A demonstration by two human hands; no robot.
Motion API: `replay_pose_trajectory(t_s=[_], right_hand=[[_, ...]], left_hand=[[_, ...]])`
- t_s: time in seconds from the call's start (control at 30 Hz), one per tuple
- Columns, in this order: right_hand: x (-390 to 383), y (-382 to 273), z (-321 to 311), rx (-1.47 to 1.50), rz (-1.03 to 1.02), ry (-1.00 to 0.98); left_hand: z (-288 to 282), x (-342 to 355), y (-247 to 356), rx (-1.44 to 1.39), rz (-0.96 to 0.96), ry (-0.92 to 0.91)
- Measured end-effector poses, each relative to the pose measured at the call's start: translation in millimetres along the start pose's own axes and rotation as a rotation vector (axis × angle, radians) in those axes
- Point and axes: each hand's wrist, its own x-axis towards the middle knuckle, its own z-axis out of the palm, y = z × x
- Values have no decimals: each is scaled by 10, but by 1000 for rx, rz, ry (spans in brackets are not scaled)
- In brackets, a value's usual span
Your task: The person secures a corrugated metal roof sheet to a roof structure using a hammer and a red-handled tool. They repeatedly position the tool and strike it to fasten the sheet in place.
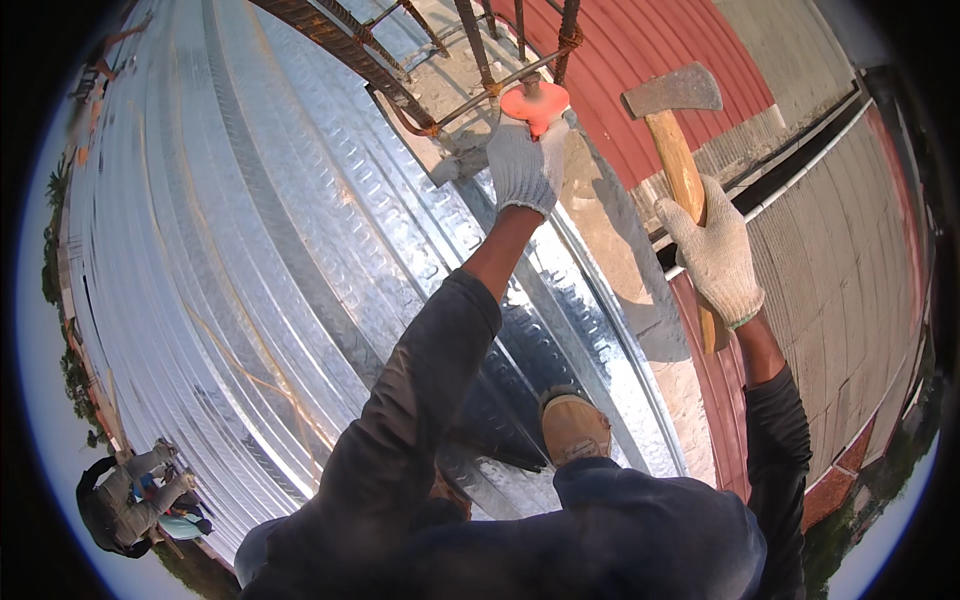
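My gloved left hand (525, 165) grips a chisel-like tool with an orange hand guard (520, 100), held at the concrete ledge (445, 75) beside rusty rebar. The guard hides most of the grip, and I cannot make out the tool's tip. My gloved right hand (715, 250) is closed around the wooden handle of an axe-shaped hammer (672, 95), whose metal head is raised to the right of the orange guard, apart from it.
Ribbed galvanized decking (230, 250) spreads left under my boot (575, 430). Rusty rebar cages (395, 90) rise at the top. A concrete edge (600, 230) borders red (700, 40) and grey roofing (840, 300). A co-worker (125, 500) crouches at the lower left.
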Motion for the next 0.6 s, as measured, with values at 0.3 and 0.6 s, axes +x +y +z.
replay_pose_trajectory(t_s=[0.3,0.6], right_hand=[[216,-539,-348,-473,-612,271],[67,-663,-160,-519,-520,93]], left_hand=[[-117,-156,216,23,-56,-95],[-258,-134,27,-115,-87,-141]])
